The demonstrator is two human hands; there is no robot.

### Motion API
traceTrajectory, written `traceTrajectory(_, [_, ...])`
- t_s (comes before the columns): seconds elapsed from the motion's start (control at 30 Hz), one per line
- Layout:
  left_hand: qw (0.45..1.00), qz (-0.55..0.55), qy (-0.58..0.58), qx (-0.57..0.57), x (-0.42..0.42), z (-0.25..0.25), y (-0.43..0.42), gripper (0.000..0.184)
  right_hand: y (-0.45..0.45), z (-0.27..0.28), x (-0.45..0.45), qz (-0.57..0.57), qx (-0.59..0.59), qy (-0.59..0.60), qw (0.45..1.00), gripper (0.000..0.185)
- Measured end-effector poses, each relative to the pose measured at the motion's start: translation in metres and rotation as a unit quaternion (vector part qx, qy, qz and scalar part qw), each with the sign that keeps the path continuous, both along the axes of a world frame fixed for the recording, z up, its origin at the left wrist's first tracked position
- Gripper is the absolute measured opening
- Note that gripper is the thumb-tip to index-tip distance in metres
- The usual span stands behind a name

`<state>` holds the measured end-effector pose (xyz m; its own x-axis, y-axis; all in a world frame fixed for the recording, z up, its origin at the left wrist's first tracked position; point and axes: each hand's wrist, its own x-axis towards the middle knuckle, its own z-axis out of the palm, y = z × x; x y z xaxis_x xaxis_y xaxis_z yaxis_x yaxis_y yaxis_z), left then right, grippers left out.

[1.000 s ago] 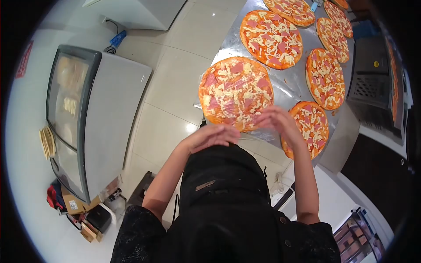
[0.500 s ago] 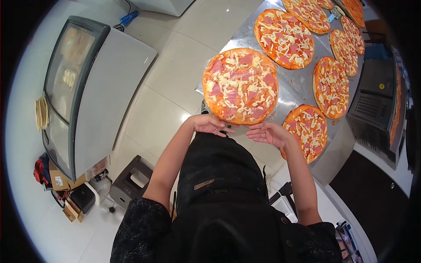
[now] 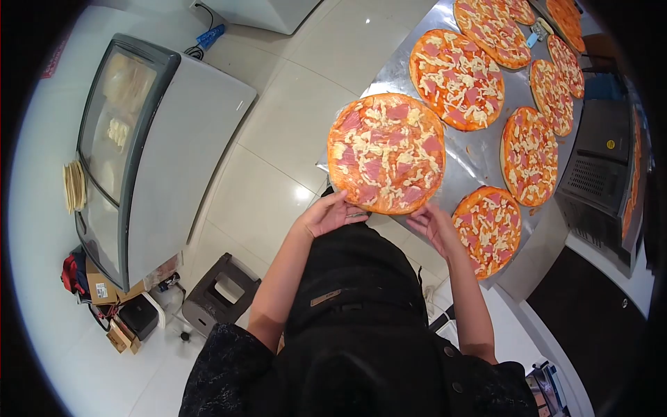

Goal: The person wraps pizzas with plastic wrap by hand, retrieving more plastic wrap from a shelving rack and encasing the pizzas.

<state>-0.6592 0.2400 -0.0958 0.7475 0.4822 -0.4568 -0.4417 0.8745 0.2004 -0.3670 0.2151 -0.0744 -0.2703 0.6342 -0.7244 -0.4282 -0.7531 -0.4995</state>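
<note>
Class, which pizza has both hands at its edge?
The pizza at the front-left corner of the table: left hand and right hand are at its near edge. No other pizza has both.

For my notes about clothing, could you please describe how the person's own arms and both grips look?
Both forearms are bare, with no watch or cable visible. The left grip and right grip are human hands without gloves. The short sleeves are black with a faint paler pattern, clearest on the left.
</note>
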Motion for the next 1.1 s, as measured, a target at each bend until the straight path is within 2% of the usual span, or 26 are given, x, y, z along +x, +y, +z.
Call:
traceTrajectory(0.03, [0.999, 0.039, 0.009, -0.023, 0.003, 0.004, 0.0, 0.06, -0.001, -0.003, -0.003, -0.001, 0.0, 0.001, 1.0, 0.028])
traceTrajectory(0.1, [0.996, 0.076, 0.018, -0.046, 0.008, 0.011, -0.002, 0.058, -0.003, -0.005, -0.014, -0.187, 0.011, -0.023, 0.982, 0.026])
traceTrajectory(0.13, [0.994, 0.089, 0.059, -0.035, 0.01, 0.015, -0.002, 0.057, -0.003, -0.004, -0.019, -0.188, 0.011, -0.023, 0.982, 0.026])
traceTrajectory(0.2, [0.99, 0.101, 0.101, -0.022, 0.011, 0.021, 0.002, 0.057, -0.001, 0.0, -0.026, -0.301, 0.048, 0.002, 0.952, 0.025])
traceTrajectory(0.27, [0.976, 0.122, 0.182, 0.016, 0.009, 0.029, 0.006, 0.058, 0.005, 0.005, -0.028, -0.325, 0.03, -0.001, 0.945, 0.023])
traceTrajectory(0.3, [0.976, 0.121, 0.182, 0.017, 0.007, 0.032, 0.009, 0.058, 0.007, 0.007, -0.028, -0.349, 0.012, -0.005, 0.937, 0.021])
traceTrajectory(0.37, [0.947, 0.111, 0.3, 0.036, 0.0, 0.035, 0.022, 0.058, 0.012, -0.008, -0.015, -0.342, 0.011, -0.031, 0.939, 0.023])
traceTrajectory(0.4, [0.94, 0.11, 0.321, 0.042, -0.003, 0.038, 0.027, 0.059, 0.014, -0.013, -0.011, -0.334, 0.008, -0.057, 0.941, 0.025])
traceTrajectory(0.43, [0.939, 0.11, 0.322, 0.044, -0.009, 0.035, 0.031, 0.059, 0.022, 0.0, -0.013, -0.335, 0.01, -0.056, 0.941, 0.025])
traceTrajectory(0.5, [0.915, 0.09, 0.388, 0.059, -0.019, 0.036, 0.039, 0.062, 0.033, 0.025, -0.013, -0.289, 0.013, -0.162, 0.943, 0.024])
traceTrajectory(0.53, [0.898, 0.086, 0.425, 0.069, -0.022, 0.042, 0.042, 0.063, 0.032, 0.024, -0.01, -0.292, 0.015, -0.162, 0.943, 0.024])
traceTrajectory(0.57, [0.898, 0.086, 0.425, 0.073, -0.025, 0.049, 0.045, 0.063, 0.032, 0.021, -0.004, -0.255, 0.099, -0.275, 0.922, 0.023])
traceTrajectory(0.6, [0.857, 0.077, 0.497, 0.114, -0.028, 0.056, 0.046, 0.061, 0.033, 0.023, 0.0, -0.214, 0.18, -0.382, 0.881, 0.022])
traceTrajectory(0.63, [0.808, 0.068, 0.565, 0.153, -0.033, 0.061, 0.047, 0.06, 0.033, 0.026, 0.004, -0.215, 0.184, -0.38, 0.88, 0.022])
traceTrajectory(0.67, [0.785, 0.073, 0.591, 0.171, -0.039, 0.06, 0.047, 0.056, 0.032, 0.029, 0.008, -0.182, 0.221, -0.436, 0.853, 0.023])
traceTrajectory(0.7, [0.783, 0.077, 0.591, 0.176, -0.045, 0.061, 0.046, 0.056, 0.031, 0.033, 0.009, -0.15, 0.256, -0.49, 0.82, 0.023])
traceTrajectory(0.73, [0.784, 0.075, 0.59, 0.178, -0.049, 0.063, 0.046, 0.055, 0.03, 0.035, 0.009, -0.156, 0.262, -0.488, 0.818, 0.023])
traceTrajectory(0.83, [0.786, 0.07, 0.581, 0.2, -0.052, 0.07, 0.045, 0.053, 0.027, 0.045, 0.007, -0.192, 0.255, -0.443, 0.838, 0.025])
traceTrajectory(0.9, [0.785, 0.074, 0.576, 0.216, -0.054, 0.079, 0.048, 0.052, 0.028, 0.06, -0.001, -0.201, 0.225, -0.349, 0.887, 0.031])
traceTrajectory(0.93, [0.796, 0.074, 0.557, 0.224, -0.054, 0.083, 0.052, 0.051, 0.031, 0.07, -0.006, -0.205, 0.234, -0.348, 0.884, 0.031])
traceTrajectory(0.97, [0.807, 0.072, 0.538, 0.232, -0.054, 0.086, 0.056, 0.05, 0.033, 0.081, -0.012, -0.227, 0.191, -0.153, 0.943, 0.04])
traceTrajectory(1.0, [0.817, 0.071, 0.518, 0.242, -0.055, 0.095, 0.062, 0.05, 0.035, 0.093, -0.02, -0.237, 0.139, 0.047, 0.96, 0.048])
traceTrajectory(1.03, [0.819, 0.071, 0.513, 0.249, -0.059, 0.099, 0.069, 0.05, 0.039, 0.102, -0.031, -0.241, 0.146, 0.044, 0.958, 0.048])
traceTrajectory(1.1, [0.832, 0.066, 0.476, 0.277, -0.069, 0.106, 0.086, 0.05, 0.054, 0.116, -0.057, -0.233, 0.117, 0.204, 0.944, 0.062])
